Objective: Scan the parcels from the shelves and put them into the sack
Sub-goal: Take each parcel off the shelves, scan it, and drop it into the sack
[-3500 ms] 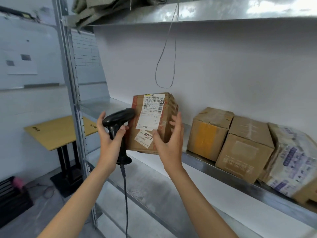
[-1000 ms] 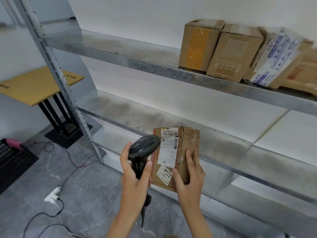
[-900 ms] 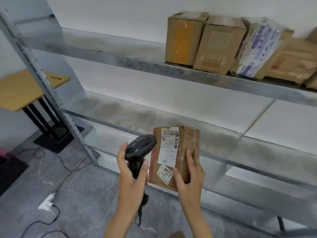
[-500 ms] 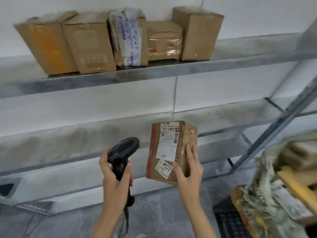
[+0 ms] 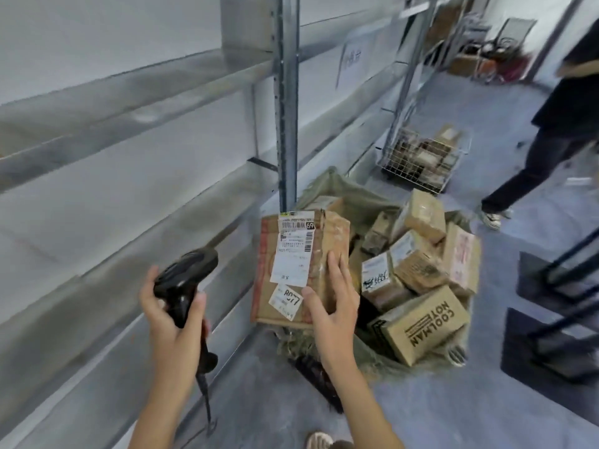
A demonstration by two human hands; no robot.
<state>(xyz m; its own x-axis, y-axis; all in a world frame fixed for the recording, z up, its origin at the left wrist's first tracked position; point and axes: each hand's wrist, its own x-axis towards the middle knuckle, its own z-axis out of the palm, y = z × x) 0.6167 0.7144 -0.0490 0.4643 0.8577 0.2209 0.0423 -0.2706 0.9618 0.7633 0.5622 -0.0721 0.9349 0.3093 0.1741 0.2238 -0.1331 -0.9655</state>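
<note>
The left hand [image 5: 171,315] grips the black scanner [image 5: 181,280] by its handle. The right hand [image 5: 334,306] grasps the labelled parcel [image 5: 298,267], held upright above the near rim of the open sack [image 5: 353,196]. Boxes fill the sack; beyond stands a wire basket [image 5: 421,160].

A white wall [image 5: 97,34] is seen on the left behind long grey metal shelves [image 5: 136,89]. The shelves are held up by a grey metal post [image 5: 287,102] with small holes. The floor [image 5: 453,409] is grey and smooth. A wire basket [image 5: 421,160] full of boxes is seen farther back on the floor. Dark mats [image 5: 547,345] are laid on the right.
</note>
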